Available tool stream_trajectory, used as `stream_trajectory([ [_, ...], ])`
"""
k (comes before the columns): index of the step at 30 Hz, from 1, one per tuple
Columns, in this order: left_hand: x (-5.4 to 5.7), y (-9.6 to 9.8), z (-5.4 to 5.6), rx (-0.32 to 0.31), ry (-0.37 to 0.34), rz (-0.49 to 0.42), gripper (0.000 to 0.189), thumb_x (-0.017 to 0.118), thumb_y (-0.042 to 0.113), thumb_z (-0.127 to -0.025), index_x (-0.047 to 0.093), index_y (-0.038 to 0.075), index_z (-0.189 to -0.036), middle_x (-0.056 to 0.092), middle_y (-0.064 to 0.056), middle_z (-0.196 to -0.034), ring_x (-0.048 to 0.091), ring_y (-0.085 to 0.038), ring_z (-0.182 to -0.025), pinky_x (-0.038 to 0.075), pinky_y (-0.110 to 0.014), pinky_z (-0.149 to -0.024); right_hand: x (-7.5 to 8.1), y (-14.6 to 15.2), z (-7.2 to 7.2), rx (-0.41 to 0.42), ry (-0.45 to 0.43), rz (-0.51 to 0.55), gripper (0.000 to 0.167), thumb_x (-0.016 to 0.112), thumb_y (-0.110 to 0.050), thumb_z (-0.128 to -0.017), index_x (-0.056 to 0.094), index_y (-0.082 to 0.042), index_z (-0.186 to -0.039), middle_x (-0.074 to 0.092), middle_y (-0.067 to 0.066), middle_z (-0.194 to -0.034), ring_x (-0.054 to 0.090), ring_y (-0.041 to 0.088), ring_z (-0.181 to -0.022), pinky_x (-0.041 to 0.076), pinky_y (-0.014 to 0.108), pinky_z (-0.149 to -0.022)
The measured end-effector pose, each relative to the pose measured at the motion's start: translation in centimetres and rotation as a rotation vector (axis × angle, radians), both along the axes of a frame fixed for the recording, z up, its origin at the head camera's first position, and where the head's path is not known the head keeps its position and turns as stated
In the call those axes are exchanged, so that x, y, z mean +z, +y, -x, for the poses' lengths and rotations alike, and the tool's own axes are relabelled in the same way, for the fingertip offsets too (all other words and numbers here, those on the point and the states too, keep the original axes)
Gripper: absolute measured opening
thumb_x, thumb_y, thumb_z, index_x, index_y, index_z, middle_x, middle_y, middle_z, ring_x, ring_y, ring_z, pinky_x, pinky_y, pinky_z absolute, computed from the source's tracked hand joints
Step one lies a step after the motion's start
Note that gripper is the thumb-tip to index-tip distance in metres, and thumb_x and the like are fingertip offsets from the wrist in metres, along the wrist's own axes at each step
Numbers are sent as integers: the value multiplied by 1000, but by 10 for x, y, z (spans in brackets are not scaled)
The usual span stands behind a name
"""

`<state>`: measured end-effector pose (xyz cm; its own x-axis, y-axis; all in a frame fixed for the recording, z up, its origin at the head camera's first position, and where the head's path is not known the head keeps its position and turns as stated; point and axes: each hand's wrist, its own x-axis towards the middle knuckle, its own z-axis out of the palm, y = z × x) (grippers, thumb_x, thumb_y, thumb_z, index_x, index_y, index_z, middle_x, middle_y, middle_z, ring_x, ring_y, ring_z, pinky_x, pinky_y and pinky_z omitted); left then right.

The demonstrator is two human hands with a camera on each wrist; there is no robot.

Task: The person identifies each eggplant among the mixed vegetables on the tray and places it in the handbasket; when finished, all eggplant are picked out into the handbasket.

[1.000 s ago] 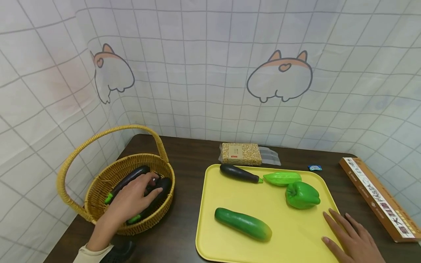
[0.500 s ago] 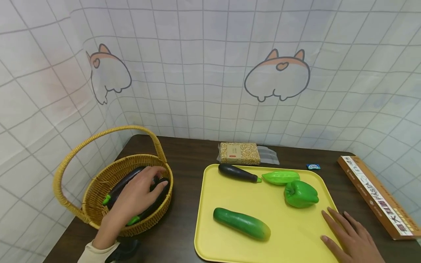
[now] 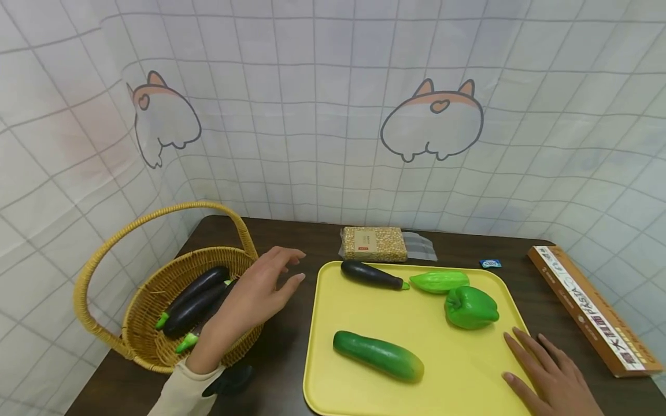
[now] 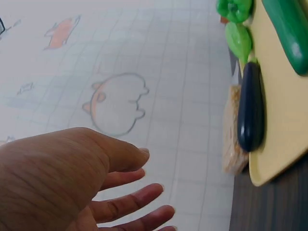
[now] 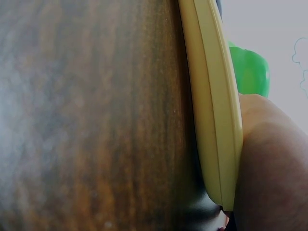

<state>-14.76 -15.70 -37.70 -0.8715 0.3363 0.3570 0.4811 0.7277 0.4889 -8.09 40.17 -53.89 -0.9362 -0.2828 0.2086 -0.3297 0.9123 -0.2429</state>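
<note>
My left hand hovers over the right rim of the wicker basket, fingers loosely spread and holding nothing. Several dark eggplants lie inside the basket, one partly hidden behind my hand. My right hand rests with spread fingers at the right edge of the yellow tray. On the tray are a small eggplant, a pale green ridged vegetable, a green bell pepper and a green cucumber-like vegetable. In the left wrist view, the left hand's fingers are apart with nothing between them.
Behind the tray lies a clear bag of yellow grains. A small blue packet sits at the back right. Along the right side stretches a long pasta box. The basket's tall handle arches up on the left.
My left hand has lifted out of the basket empty and moved right, uncovering the eggplants inside. My right hand stays at the tray's edge. The head view has shifted slightly.
</note>
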Motion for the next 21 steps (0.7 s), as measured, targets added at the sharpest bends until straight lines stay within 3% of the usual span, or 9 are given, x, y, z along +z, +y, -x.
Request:
stream_trajectory([
  [4, -1, 17, 9, -78, -1, -35, 37, 73, 16, -103, 63, 11, -138, 63, -7, -128, 65, -25, -108, 55, -44, -90, 2, -1, 0, -4, -13, -3, 74, 61, -45, -108, 25, -30, -170, 18, -1, -174, 18, 53, -152, 9, 83, -108],
  [9, -6, 34, 22, -145, 11, -55, 37, 72, 13, -103, 63, 9, -139, 62, -7, -128, 63, -24, -108, 54, -44, -91, 4, -1, 1, -6, -2, -1, 73, 61, -45, -108, 26, -30, -170, 19, -2, -174, 16, 49, -154, 0, 77, -114],
  [13, -13, 45, 31, -179, 6, -46, 36, 71, 13, -104, 62, 8, -139, 62, -8, -129, 62, -24, -109, 53, -43, -91, 5, 0, 1, -2, 2, 1, 72, 61, -45, -108, 27, -30, -170, 21, -1, -174, 17, 49, -154, 6, 80, -112],
  [18, -23, 62, 44, -255, -20, -54, 34, 69, 14, -105, 61, 7, -138, 63, -11, -132, 63, -27, -113, 52, -45, -96, 4, 0, -1, 2, 0, 5, 72, 61, -44, -108, 27, -30, -170, 21, 0, -173, 18, 50, -153, 0, 76, -115],
  [21, -29, 72, 52, -289, -22, -40, 35, 69, 16, -106, 61, 5, -139, 62, -10, -134, 63, -29, -113, 51, -45, -96, 4, 0, 0, -5, 0, 5, 72, 60, -46, -108, 27, -31, -170, 22, 0, -173, 20, 51, -152, 3, 78, -114],
])
